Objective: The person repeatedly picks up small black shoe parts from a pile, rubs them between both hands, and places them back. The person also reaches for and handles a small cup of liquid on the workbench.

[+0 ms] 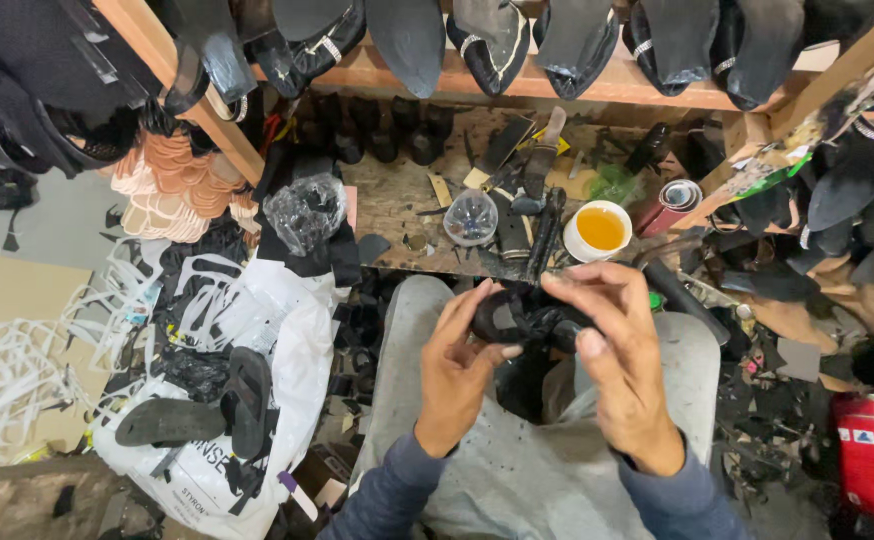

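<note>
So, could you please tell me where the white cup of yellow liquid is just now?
In the head view, the white cup of yellow liquid stands on the wooden workbench, right of centre, just beyond the right hand and right of the clear plastic cup.

Both hands cover much of the black shoe piece point(522, 320); its shape is unclear. The shoes on the shelf point(577, 80) are cut off by the top edge.

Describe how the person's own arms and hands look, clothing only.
Both hands, the left hand and the right hand, are bare: no gloves, rings or watch visible. Both forearms wear long blue-grey sleeves ending at the wrists.
</note>
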Action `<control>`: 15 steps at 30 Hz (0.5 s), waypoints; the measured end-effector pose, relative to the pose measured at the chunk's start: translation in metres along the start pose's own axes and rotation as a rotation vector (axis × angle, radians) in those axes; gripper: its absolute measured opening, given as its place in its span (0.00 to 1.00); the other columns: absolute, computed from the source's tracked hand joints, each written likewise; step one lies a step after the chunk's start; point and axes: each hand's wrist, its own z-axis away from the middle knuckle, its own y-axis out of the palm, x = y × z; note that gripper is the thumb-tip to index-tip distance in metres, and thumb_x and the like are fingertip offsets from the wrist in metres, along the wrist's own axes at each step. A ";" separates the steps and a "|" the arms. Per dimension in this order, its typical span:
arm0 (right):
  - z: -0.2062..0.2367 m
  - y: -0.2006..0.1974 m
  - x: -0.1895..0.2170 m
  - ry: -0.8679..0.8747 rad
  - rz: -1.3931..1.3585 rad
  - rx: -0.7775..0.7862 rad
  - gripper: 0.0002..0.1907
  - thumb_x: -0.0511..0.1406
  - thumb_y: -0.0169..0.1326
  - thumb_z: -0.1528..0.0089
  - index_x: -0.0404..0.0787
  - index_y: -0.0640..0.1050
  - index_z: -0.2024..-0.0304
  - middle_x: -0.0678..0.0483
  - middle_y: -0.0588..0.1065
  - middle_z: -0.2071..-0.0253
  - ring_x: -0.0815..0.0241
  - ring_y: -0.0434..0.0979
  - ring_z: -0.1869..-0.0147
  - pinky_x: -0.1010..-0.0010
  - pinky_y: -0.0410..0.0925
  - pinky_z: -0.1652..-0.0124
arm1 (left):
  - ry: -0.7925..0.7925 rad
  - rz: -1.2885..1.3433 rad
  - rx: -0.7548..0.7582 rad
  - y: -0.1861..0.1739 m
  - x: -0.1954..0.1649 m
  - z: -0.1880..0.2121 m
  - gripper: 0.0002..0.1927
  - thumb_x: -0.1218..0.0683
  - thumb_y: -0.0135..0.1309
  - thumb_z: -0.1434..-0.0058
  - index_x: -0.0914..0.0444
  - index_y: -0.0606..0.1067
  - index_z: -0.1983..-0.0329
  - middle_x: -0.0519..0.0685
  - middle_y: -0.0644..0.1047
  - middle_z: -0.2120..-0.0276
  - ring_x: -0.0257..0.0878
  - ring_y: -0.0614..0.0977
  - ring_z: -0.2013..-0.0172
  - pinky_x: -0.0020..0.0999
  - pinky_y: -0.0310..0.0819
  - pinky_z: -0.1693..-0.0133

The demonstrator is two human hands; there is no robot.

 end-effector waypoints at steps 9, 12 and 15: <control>0.011 0.024 0.039 -0.007 0.208 0.045 0.35 0.53 0.32 0.26 0.35 0.70 0.31 0.40 0.60 0.28 0.43 0.60 0.28 0.54 0.55 0.31 | 0.354 -0.067 -0.082 0.026 -0.008 0.007 0.29 0.72 0.64 0.44 0.66 0.68 0.41 0.57 0.70 0.37 0.47 0.75 0.37 0.38 0.80 0.41; 0.013 0.024 0.040 -0.106 0.469 -0.032 0.30 0.52 0.34 0.28 0.44 0.76 0.36 0.43 0.64 0.31 0.42 0.61 0.30 0.52 0.54 0.30 | 0.414 -0.125 -0.094 0.024 -0.007 0.008 0.30 0.73 0.65 0.44 0.64 0.69 0.42 0.57 0.71 0.37 0.48 0.76 0.36 0.39 0.80 0.39; 0.014 0.023 0.040 -0.079 0.438 -0.013 0.32 0.53 0.36 0.28 0.42 0.73 0.33 0.38 0.62 0.30 0.39 0.60 0.31 0.53 0.56 0.34 | 0.447 -0.137 -0.095 0.022 -0.007 0.009 0.30 0.73 0.64 0.45 0.64 0.69 0.42 0.57 0.70 0.37 0.49 0.74 0.34 0.41 0.78 0.36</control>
